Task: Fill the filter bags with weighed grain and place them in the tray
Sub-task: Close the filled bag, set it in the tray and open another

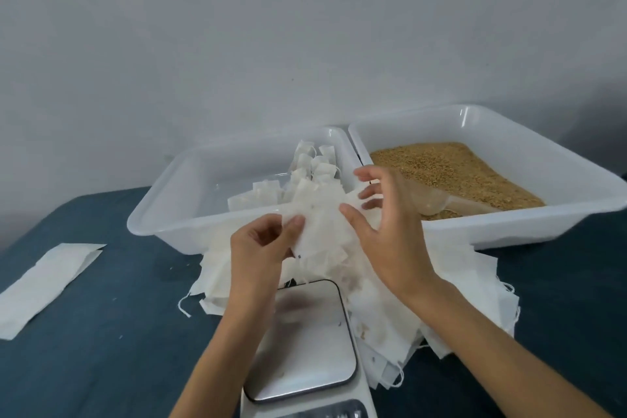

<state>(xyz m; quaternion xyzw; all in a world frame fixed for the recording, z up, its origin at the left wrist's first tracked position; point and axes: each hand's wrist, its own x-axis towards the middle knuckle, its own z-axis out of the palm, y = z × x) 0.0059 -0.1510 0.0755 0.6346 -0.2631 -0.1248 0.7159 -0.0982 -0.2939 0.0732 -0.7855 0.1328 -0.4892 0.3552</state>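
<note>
My left hand (263,244) pinches the lower left edge of a bunch of white filter bags (319,231) held above the scale (305,343). My right hand (383,227) grips the same bunch from the right, fingers spread over its top. Behind them stands a white tray (163,214) holding several filled, tied bags (315,166). To its right a second white tray (576,187) holds brown grain (454,166) and a clear plastic scoop (437,200). A heap of empty filter bags (451,309) lies around the scale's right side.
The dark blue table (101,332) carries a flat white paper packet (44,285) at the left. The scale's display edge (325,412) sits at the bottom of the view. A plain grey wall (271,27) rises behind the trays.
</note>
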